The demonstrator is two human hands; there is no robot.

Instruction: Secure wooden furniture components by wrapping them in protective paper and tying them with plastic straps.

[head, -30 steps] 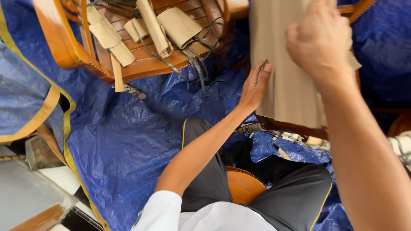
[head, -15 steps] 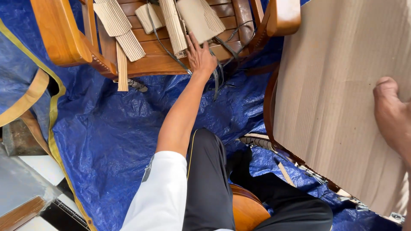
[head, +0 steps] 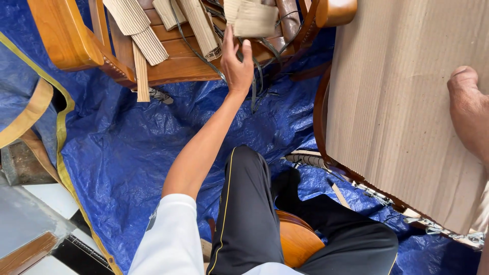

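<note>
Ribbed brown cardboard piece [head: 253,20] sits pinched in the left hand [head: 237,63], above a wooden chair [head: 71,43]. The right hand [head: 471,109] presses flat on a big cardboard sheet [head: 402,112]; its fingers are hidden.

We see only part of the right hand [head: 469,113]: the picture's right edge cuts it off, so its grip on the large cardboard sheet [head: 402,107] cannot be judged. That sheet runs past the top and right edges and hides most of the chair frame [head: 322,117] beneath it. The left hand [head: 237,66] covers the lower edge of a folded cardboard piece [head: 253,19], whose top is cropped. The fingers [head: 227,40] behind that piece are hidden. The wooden chair [head: 66,40] carrying the cardboard strips [head: 137,25] is cut off at the top. We cannot trace the dark straps [head: 257,86] to their ends.
</note>
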